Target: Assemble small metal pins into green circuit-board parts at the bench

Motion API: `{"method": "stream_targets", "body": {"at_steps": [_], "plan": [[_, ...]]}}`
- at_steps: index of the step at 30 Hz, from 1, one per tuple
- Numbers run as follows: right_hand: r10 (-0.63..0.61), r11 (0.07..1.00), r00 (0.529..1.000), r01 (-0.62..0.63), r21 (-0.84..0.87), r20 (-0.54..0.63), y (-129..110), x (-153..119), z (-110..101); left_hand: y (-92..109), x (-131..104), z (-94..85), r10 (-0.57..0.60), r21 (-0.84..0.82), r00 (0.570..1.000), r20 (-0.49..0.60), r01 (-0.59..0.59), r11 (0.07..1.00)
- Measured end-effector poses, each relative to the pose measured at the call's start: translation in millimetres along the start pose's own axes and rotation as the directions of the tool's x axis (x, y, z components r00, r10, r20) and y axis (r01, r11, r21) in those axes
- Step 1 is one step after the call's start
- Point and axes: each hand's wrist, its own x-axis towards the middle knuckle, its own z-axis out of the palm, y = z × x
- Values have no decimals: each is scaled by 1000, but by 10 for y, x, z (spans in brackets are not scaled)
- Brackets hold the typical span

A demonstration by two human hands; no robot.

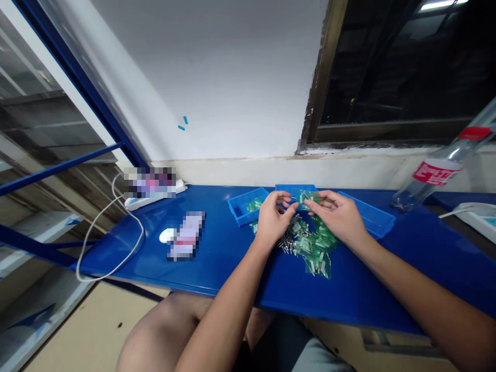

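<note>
My right hand (pixel 343 214) is closed, pinching a small clear green plastic bag (pixel 309 197) between thumb and fingers. Close to the bag's left side, my left hand (pixel 276 214) is closed too, with what looks like a thin metal screw (pixel 291 198) at its fingertips. Below both hands lies a pile of loose silver screws (pixel 285 243) and small pale parts. Several filled green bags (pixel 318 263) lie on the right of that pile. Left of my left hand stands a blue tray (pixel 237 213) with green bags in it. Another blue tray (pixel 289 187) is partly hidden behind my hands.
A third blue tray (pixel 377 217) sits right of my right hand. A tilted plastic bottle (pixel 436 173) with a red cap stands at the right. On the blue table (pixel 220 258) lie a blurred phone-like object (pixel 188 235), a white oval object (pixel 167 236) and a power strip (pixel 155 196) with cable.
</note>
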Motion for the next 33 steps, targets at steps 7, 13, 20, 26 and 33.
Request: {"method": "stream_targets", "body": {"at_steps": [7, 13, 20, 26, 33], "plan": [[-35, 999, 996, 37, -18, 81, -71, 3, -12, 78, -44, 8, 21, -101, 984, 178, -3, 995], [-25, 1000, 1000, 25, -8, 19, -118, 1, 10, 16, -21, 3, -136, -165, 982, 132, 157, 974], [-37, 999, 999, 36, 36, 27, -20, 14, 19, 12, -11, -7, -208, -281, 955, 211, 263, 923], [0, 1000, 1000, 0, 22, 2, 24, 27, -6, -52, 8, 20, -162, -288, 980, 113, 189, 939], [-215, 966, 976, 217, -140, 33, -2, 22, -64, -41, 33, -49, -22, -213, 999, 38, 30, 977]]}}
